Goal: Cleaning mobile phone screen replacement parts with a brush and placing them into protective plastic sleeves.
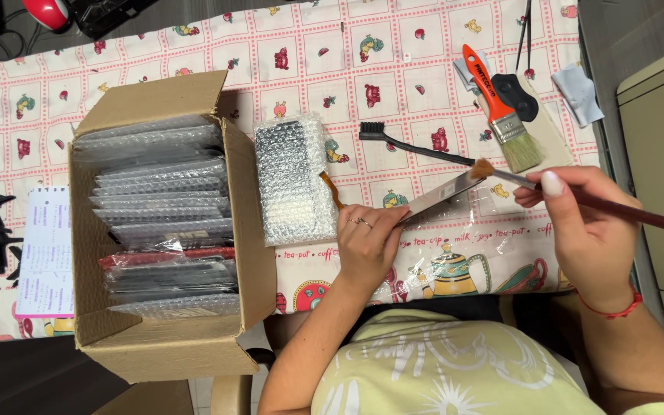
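Seen from above, a tabletop (pixel 393 61) covered by a patterned cloth. At far left lies one sheet of paper (pixel 46 253). Beside it stands one open cardboard box (pixel 247 230) packed with bubble-wrapped flat items, too many to count surely. Just right of the box lies one bubble-wrapped packet (pixel 295 178). The left hand (pixel 366 242) grips one thin flat panel (pixel 443 194), tilted above the cloth. The right hand (pixel 585 223) pinches one slim brush (pixel 501 174), its bristles touching the panel's far end. Farther away lie one black toothbrush-like brush (pixel 413 144) and one orange-handled paintbrush (pixel 501 111).
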